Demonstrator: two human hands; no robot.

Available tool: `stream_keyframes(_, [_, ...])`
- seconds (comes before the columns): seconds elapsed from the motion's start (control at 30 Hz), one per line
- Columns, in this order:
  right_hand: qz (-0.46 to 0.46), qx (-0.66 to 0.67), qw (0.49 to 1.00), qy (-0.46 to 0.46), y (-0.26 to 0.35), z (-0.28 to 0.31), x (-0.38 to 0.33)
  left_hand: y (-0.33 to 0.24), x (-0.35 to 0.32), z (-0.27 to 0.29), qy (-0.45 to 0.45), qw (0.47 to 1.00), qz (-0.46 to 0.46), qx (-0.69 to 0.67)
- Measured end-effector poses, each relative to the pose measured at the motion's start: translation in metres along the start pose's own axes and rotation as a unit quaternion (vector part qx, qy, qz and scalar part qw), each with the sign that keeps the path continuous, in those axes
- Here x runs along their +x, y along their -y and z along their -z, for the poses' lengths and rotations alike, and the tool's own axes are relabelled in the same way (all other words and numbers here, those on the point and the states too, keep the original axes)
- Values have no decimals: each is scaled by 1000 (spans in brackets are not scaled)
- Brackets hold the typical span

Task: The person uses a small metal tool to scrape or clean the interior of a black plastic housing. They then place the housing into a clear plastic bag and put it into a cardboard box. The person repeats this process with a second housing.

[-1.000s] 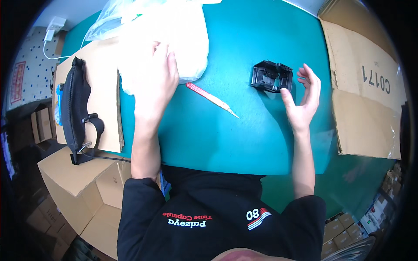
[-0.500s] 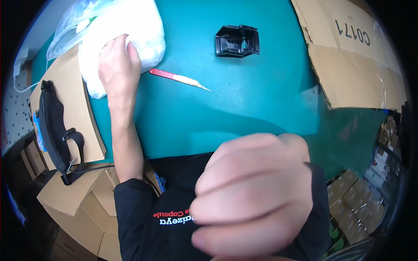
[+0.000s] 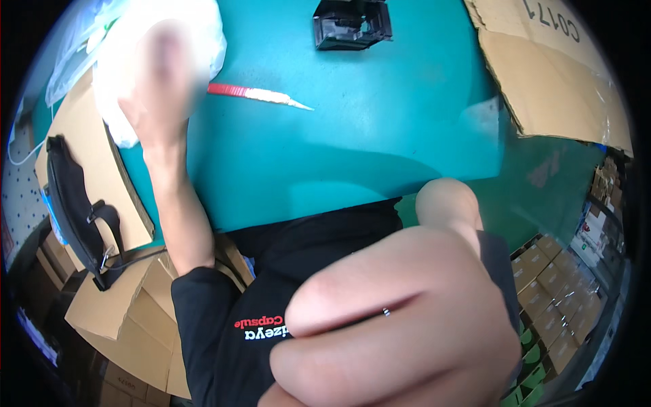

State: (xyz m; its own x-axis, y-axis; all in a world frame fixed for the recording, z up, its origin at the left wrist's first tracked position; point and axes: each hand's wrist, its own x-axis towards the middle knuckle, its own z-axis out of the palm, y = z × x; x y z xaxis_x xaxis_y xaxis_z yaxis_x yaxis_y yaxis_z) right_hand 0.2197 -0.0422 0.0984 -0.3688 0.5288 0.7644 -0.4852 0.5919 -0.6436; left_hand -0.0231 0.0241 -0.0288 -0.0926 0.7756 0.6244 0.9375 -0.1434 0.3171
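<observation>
My left hand [image 3: 161,102] rests over a white plastic bag [image 3: 203,41] at the far left of the table; its fingers are blurred, so their pose is unclear. Large and close to the camera, my right hand [image 3: 400,325] is curled with its fingers folded. A tiny shiny metallic bit [image 3: 386,312] shows in the crease between two of its fingers, too small to name. Beside the bag lies a slim pointed tool [image 3: 252,93] with a red handle and a pale tip. A black plastic housing [image 3: 352,26] stands farther off, touched by neither hand.
A green mat [image 3: 325,149] covers the table. An opened cardboard box [image 3: 542,74] lies at the far right. On the left are a cardboard sheet [image 3: 102,149], a black pouch with a strap [image 3: 71,203] and an open carton [image 3: 129,312]. Stacked cartons [image 3: 549,292] stand lower right.
My right hand has shifted lower and nearer the camera, and a metallic bit now shows between its fingers. The table items sit higher in the picture. My left hand stays at the bag.
</observation>
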Motion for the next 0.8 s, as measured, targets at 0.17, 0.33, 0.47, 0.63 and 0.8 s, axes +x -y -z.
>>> stream_keyframes(0.17, [15, -61, 998, 9, -46, 14, 10, -6, -12, 18, 56, 965, 115, -229])
stream_keyframes(0.33, [-51, -234, 971, 5, -116, 55, -5, -43, -29, -7, 174, 822, 215, -497])
stream_keyframes(0.47, [-154, -159, 972, 81, -148, 50, -37, -28, -37, -5, 207, 750, 219, -589])
stream_keyframes(0.63, [-338, -81, 935, 73, -136, 63, -47, -24, -30, -8, 191, 723, 238, -620])
stream_keyframes(0.8, [-356, -11, 922, -151, -136, 68, -41, -49, -6, 1, 227, 675, 271, -648])
